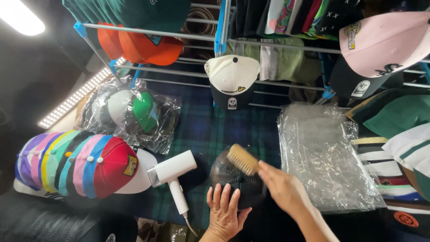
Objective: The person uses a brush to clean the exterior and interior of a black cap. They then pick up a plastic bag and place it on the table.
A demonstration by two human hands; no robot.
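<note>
A black cap (224, 172) lies crown up on the dark plaid cloth (210, 130) in front of me. My left hand (224, 213) presses flat on its near edge, fingers spread. My right hand (282, 188) grips a wooden brush (242, 159) and holds its bristles against the top of the cap's crown.
A white hair dryer (172, 175) lies left of the cap, beside a row of stacked colourful caps (76, 163). Bagged caps (132, 112) sit behind. Empty clear plastic bags (322, 152) lie to the right. A wire rack (251, 45) with hanging caps stands behind.
</note>
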